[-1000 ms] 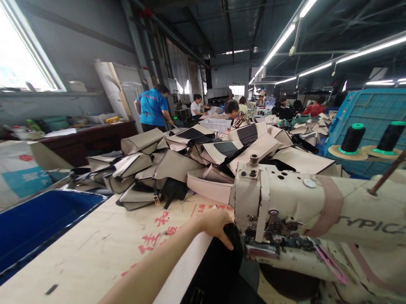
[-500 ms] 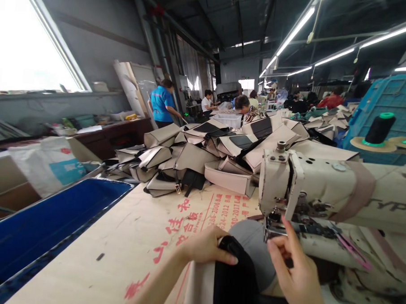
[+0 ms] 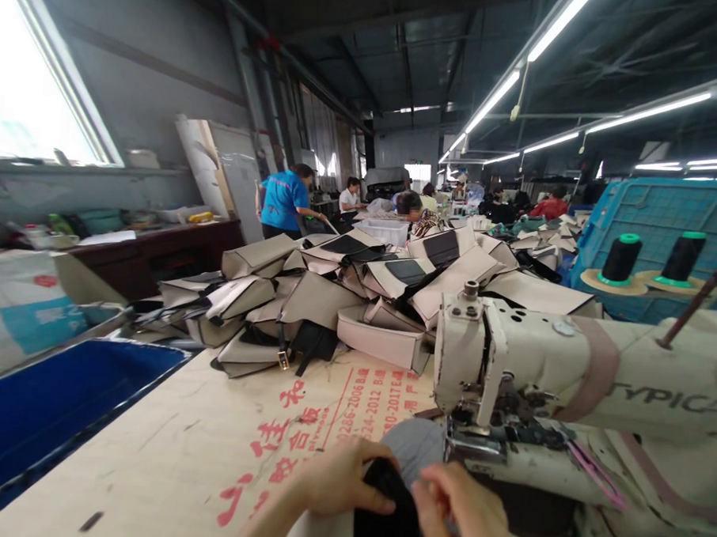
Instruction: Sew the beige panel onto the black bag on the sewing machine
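Observation:
My left hand (image 3: 346, 478) is closed round the black upper part of a beige-and-black bag (image 3: 386, 527), thumb on the near side and fingers behind. Close by on the right, my right hand (image 3: 470, 515) has its fingers curled together at the bag's black edge; whatever is between them is hidden. A grey rounded piece (image 3: 413, 445) lies just behind both hands. The sewing machine (image 3: 470, 368) stands right of them, its needle area above and beyond my right hand. The bag's lower part runs out of the picture.
Beige bags (image 3: 315, 306) are heaped behind the plywood table (image 3: 196, 443). A blue bin (image 3: 68, 398) stands on the left. Black thread spools (image 3: 621, 260) and a blue crate (image 3: 664, 210) are at the right. Beyond the heap, a person in blue (image 3: 284, 200) stands.
My right hand has come down and in from beside the needle area to the bag's black edge, its raised finger now curled. My left hand keeps its hold. The view has shifted right.

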Motion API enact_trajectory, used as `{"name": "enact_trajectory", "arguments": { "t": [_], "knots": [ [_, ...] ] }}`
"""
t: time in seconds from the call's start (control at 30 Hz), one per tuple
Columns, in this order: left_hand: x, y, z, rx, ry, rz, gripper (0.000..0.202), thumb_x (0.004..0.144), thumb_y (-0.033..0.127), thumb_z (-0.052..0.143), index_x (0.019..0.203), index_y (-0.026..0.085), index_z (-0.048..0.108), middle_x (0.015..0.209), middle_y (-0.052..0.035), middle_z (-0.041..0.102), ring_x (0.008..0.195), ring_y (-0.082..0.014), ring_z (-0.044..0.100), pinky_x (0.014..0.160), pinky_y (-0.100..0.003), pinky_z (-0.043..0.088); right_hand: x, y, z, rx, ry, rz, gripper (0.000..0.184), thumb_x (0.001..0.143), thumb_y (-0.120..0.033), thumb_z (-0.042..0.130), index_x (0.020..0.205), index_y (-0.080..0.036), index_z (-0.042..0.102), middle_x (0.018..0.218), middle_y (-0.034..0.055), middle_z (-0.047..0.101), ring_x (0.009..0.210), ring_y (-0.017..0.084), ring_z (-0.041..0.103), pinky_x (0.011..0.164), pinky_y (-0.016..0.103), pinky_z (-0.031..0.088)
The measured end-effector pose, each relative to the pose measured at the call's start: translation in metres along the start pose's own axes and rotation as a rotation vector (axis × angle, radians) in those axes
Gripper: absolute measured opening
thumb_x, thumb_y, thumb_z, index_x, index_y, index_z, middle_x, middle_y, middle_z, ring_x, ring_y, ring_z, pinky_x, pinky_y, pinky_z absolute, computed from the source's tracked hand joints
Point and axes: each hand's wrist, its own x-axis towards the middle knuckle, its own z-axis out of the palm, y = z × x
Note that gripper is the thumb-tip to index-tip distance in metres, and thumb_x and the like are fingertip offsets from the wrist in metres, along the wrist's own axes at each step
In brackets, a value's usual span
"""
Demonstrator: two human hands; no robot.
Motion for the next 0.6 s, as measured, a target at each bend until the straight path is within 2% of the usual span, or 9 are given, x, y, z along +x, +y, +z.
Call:
{"name": "enact_trajectory", "arguments": {
  "t": [0.07, 0.1, 0.17, 0.27, 0.37, 0.43, 0.53, 0.6],
  "knots": [
    [-0.004, -0.007, 0.0, 0.056, 0.023, -0.054, 0.037, 0.061, 0.04, 0.074, 0.096, 0.029, 0.067, 0.08, 0.0059, 0.065, 0.075, -0.0161, 0.056, 0.063, -0.021, 0.039, 0.007, 0.001, -0.008, 0.121, 0.054, 0.371, 0.029, 0.088, -0.039, 0.05, 0.11, -0.02, 0.051, 0.07, -0.0006, 0.06, 0.057, 0.011, 0.055, 0.052, 0.022, 0.043],
    [-0.006, -0.009, 0.001, 0.072, 0.033, -0.073, 0.038, 0.06, 0.041, 0.074, 0.096, 0.029, 0.067, 0.08, 0.0057, 0.065, 0.075, -0.0163, 0.056, 0.062, -0.021, 0.039, 0.011, 0.0, -0.012, 0.184, 0.063, 0.488, 0.037, 0.088, -0.043, 0.049, 0.116, -0.019, 0.047, 0.075, 0.0005, 0.06, 0.059, 0.011, 0.055, 0.055, 0.022, 0.044],
    [-0.009, -0.011, 0.001, 0.077, 0.035, -0.078, 0.039, 0.06, 0.041, 0.074, 0.096, 0.029, 0.067, 0.081, 0.0054, 0.065, 0.075, -0.0164, 0.056, 0.062, -0.021, 0.039, 0.019, -0.005, -0.015, 0.293, 0.057, 0.597, 0.043, 0.087, -0.046, 0.049, 0.118, -0.017, 0.043, 0.08, 0.0017, 0.058, 0.061, 0.011, 0.055, 0.057, 0.022, 0.045],
    [-0.011, -0.009, 0.001, 0.076, 0.02, -0.065, 0.04, 0.06, 0.042, 0.074, 0.097, 0.03, 0.067, 0.079, 0.0057, 0.064, 0.074, -0.0158, 0.055, 0.061, -0.021, 0.039, 0.025, -0.014, -0.015, 0.384, 0.075, 0.642, 0.044, 0.087, -0.047, 0.048, 0.118, -0.017, 0.04, 0.082, 0.0022, 0.058, 0.06, 0.011, 0.055, 0.06, 0.024, 0.046],
    [-0.011, -0.008, 0.002, 0.103, 0.014, -0.061, 0.04, 0.061, 0.043, 0.074, 0.098, 0.03, 0.067, 0.078, 0.0063, 0.063, 0.073, -0.0149, 0.054, 0.06, -0.02, 0.038, 0.025, -0.019, -0.012, 0.411, 0.023, 0.658, 0.045, 0.089, -0.048, 0.045, 0.121, -0.017, 0.037, 0.08, 0.0007, 0.058, 0.058, 0.011, 0.054, 0.061, 0.024, 0.045],
    [-0.007, -0.008, 0.003, 0.123, 0.004, -0.062, 0.042, 0.061, 0.044, 0.073, 0.099, 0.031, 0.067, 0.077, 0.0063, 0.063, 0.071, -0.0145, 0.054, 0.059, -0.02, 0.037, 0.024, -0.015, -0.007, 0.412, 0.003, 0.621, 0.04, 0.089, -0.046, 0.046, 0.117, -0.019, 0.038, 0.067, -0.004, 0.05, 0.053, 0.009, 0.049, 0.054, 0.021, 0.042],
    [0.008, -0.003, 0.01, 0.166, 0.002, -0.012, 0.045, 0.061, 0.048, 0.072, 0.103, 0.031, 0.066, 0.076, 0.0058, 0.062, 0.07, -0.0147, 0.053, 0.058, -0.021, 0.036, 0.017, 0.0, 0.001, 0.273, -0.011, 0.382, 0.021, 0.091, -0.038, 0.047, 0.099, -0.019, 0.044, 0.056, -0.0079, 0.033, 0.047, 0.007, 0.038, 0.047, 0.018, 0.035],
    [0.02, 0.005, 0.014, 0.205, 0.027, 0.026, 0.045, 0.062, 0.048, 0.072, 0.103, 0.031, 0.066, 0.075, 0.0052, 0.061, 0.07, -0.0155, 0.053, 0.057, -0.022, 0.035, 0.011, 0.012, -0.001, 0.123, -0.066, 0.157, 0.012, 0.092, -0.03, 0.047, 0.092, -0.018, 0.045, 0.056, -0.0076, 0.035, 0.046, 0.007, 0.039, 0.047, 0.019, 0.034]
  ]
}}
